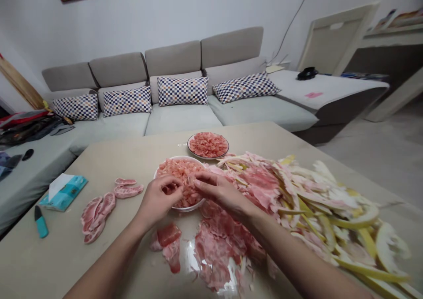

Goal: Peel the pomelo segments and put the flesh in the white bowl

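Observation:
My left hand [161, 197] is over the near left rim of a white bowl [186, 209] heaped with pink pomelo pulp [178, 169]. Its thumb and fingers are curled together in a pinch. My right hand [221, 191] hovers at the bowl's right side, thumb and fingertips also pressed together and close to the left fingertips. Whatever either pinch holds is too small to make out. In front of the bowl lies a pomelo segment [169, 235] with part of its red flesh bare. Torn pink membranes [221, 246] spread beneath my right forearm.
A plate of pomelo pulp [208, 145] stands behind the bowl. Yellow and white pomelo rind [330, 211] is piled across the table's right side. On the left are unpeeled segments [98, 215], a tissue pack [64, 192] and a teal knife [41, 222]. A sofa [185, 118] lines the far side.

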A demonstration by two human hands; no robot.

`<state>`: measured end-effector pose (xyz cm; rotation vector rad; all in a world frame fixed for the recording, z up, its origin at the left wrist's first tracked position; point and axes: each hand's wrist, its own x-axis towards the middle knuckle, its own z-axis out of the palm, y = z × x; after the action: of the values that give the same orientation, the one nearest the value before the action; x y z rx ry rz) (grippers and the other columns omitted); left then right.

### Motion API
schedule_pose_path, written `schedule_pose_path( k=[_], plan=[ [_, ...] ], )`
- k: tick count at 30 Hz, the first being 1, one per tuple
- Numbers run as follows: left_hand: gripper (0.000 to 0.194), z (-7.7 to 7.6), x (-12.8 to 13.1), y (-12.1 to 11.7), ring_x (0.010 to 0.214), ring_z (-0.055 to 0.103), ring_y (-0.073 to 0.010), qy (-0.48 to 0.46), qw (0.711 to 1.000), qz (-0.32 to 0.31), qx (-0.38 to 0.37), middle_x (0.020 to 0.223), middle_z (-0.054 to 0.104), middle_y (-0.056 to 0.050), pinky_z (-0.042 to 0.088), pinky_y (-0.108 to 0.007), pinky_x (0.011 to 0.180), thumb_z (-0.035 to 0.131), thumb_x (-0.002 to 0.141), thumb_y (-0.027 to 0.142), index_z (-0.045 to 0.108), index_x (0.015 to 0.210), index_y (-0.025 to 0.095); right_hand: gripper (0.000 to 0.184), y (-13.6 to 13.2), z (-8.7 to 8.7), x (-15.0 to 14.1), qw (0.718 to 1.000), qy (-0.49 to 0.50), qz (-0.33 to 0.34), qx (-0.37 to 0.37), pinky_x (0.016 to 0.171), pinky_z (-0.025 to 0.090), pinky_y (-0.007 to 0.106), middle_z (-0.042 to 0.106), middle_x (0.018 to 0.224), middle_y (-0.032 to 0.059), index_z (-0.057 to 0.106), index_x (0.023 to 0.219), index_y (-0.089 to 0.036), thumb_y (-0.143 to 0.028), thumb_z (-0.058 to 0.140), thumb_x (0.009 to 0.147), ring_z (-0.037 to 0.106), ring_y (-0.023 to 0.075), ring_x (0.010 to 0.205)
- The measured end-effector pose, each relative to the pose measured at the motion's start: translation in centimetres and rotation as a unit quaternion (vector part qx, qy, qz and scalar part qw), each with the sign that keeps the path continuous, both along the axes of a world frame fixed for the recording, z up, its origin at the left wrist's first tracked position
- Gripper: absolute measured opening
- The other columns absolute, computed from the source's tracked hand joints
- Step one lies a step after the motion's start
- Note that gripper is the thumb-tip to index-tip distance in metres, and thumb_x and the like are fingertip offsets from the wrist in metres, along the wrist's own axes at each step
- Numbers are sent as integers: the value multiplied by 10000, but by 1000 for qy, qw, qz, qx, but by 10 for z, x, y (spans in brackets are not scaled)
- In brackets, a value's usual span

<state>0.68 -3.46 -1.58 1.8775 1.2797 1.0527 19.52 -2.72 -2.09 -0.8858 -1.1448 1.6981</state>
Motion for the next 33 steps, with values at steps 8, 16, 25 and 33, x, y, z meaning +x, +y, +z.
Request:
schedule_pose_path(
  k=[8,16,25,33],
  plan=[
    [191,-4,-9,6,873,690,-202,-4,1000,24,9,998,761,-46,521,-298,779,610,838,235,738,979,230,266,2,-6,1,994,88,26,-63,762,523,233,665,812,-16,710,870,-167,-261,846,662,632,100,733],
    [266,-7,-11,5,1010,638,-204,78,982,-9,172,1039,729,-54,465,-350,921,552,888,123,718,1043,263,275,3,-7,1,991,100,41,-76,754,539,211,660,773,-27,725,848,-158,-269,866,639,651,93,712],
    [315,-7,-4,4,1110,605,-222,102,974,-79,184,1157,701,-64,439,-396,991,564,884,119,655,1147,267,309,3,-11,1,995,65,65,-38,743,534,233,692,865,13,705,958,-154,-313,815,717,656,94,698],
    [194,-8,1,1,1001,624,-222,93,981,-60,160,1014,710,-63,458,-363,917,585,855,99,682,968,224,403,4,-14,1,995,70,55,-54,712,572,262,705,871,28,623,1030,-161,-289,827,707,682,124,708]
  ],
)
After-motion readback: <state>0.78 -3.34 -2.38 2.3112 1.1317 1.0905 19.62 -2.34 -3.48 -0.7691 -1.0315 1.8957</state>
